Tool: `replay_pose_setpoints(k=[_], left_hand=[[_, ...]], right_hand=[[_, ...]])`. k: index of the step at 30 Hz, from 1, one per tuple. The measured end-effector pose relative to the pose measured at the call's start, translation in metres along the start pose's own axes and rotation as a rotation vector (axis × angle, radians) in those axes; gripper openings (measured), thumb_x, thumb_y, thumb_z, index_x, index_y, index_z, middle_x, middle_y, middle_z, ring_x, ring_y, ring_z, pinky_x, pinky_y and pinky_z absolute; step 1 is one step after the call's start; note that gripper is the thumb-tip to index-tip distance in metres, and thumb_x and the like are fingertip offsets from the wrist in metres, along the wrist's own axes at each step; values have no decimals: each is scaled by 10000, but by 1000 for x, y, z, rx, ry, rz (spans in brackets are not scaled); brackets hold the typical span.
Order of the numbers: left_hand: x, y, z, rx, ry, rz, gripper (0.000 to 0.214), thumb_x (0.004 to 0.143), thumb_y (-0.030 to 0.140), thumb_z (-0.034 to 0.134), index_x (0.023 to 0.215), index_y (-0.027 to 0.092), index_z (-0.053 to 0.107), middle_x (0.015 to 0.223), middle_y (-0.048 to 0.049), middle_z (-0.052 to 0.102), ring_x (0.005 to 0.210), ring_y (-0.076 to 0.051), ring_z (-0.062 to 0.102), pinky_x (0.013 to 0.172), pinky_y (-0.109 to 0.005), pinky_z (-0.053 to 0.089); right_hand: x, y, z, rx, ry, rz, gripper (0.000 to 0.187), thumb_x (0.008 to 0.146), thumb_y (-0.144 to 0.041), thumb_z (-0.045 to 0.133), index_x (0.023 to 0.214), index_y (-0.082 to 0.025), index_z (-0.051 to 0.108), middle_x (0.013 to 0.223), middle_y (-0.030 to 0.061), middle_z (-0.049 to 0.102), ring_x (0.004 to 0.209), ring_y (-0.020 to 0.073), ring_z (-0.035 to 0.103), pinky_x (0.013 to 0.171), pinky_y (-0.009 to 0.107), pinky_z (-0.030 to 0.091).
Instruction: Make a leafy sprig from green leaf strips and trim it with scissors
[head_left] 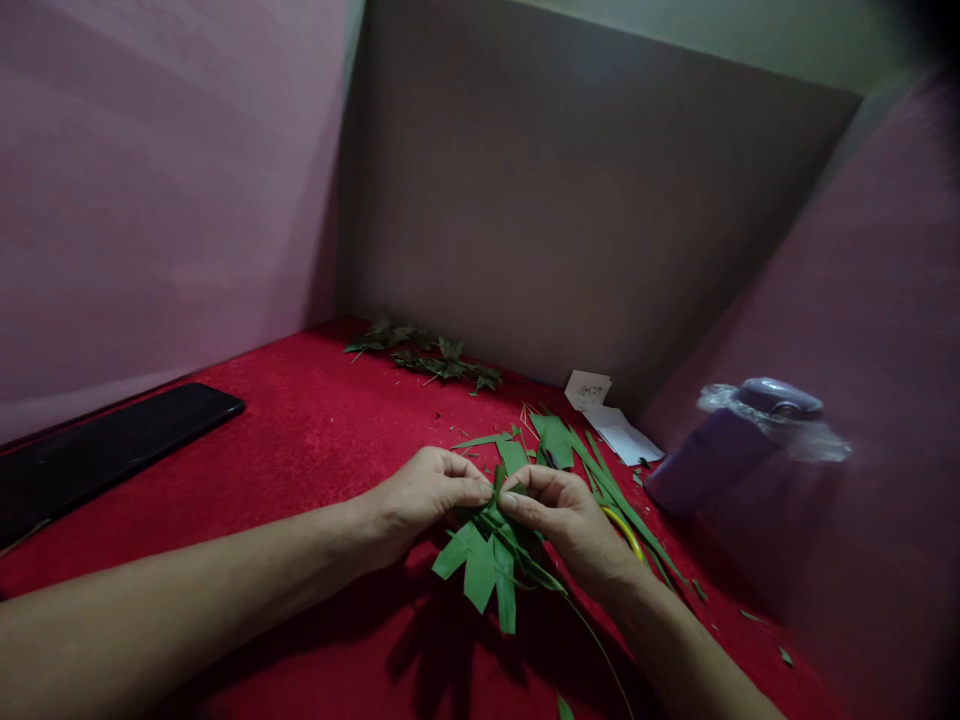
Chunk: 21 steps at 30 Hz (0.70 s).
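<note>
Your bundle of green leaf strips (484,565) sits at the middle of the red cloth (300,440), with its cut ends fanning toward you. Your left hand (424,495) and right hand (566,520) meet at its top, both sets of fingertips closed in a pinch on the strips. Just beyond your right hand lie loose strips (559,440) and a yellow loop (622,530). Farther right are paper slips (615,430) and a purple bottle (712,455). A black slab (112,450) lies well to the left.

Bare red cloth (315,440) leftward; leaf strips (556,438), purple bottle (712,462) rightward.
</note>
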<state>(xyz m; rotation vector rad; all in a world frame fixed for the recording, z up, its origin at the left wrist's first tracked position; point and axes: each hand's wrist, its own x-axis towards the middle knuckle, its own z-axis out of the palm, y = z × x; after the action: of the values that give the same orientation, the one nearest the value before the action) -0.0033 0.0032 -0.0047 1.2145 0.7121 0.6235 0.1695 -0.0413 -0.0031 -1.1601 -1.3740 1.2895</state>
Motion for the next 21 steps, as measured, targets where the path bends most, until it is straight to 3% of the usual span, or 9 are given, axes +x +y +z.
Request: replay_pose_setpoints(k=[5,10,13,21], left_hand=[[-1,2,2,-33,-12,23,151,675,263,614,614,142,548,467,60,454,389,-52,364,412,-197,255],[-1,6,2,-35,65,19,154,669,286,625,681,147,558,518,31,526,407,-70,428,429,-208,299],[-1,7,2,-32,100,20,162,664,290,631,690,148,557,534,24,550,421,-77,455,442,-210,315],[1,4,1,14,67,97,121,655,241,636,654,137,574,561,9,584,495,-91,506,518,-228,366]], right_hand=[[2,0,0,48,43,-12,204,683,-312,703,694,-147,584,564,-36,551,483,72,456,488,202,355],[4,1,-2,109,42,15,278,657,-344,729,770,-160,554,608,-23,578,478,83,479,436,193,367],[4,0,-1,89,38,31,274,645,-338,738,711,-148,551,561,-32,562,432,64,450,409,181,346],[5,3,1,148,77,-3,297,594,-271,777,735,-156,543,546,-38,592,423,65,475,402,172,363]])
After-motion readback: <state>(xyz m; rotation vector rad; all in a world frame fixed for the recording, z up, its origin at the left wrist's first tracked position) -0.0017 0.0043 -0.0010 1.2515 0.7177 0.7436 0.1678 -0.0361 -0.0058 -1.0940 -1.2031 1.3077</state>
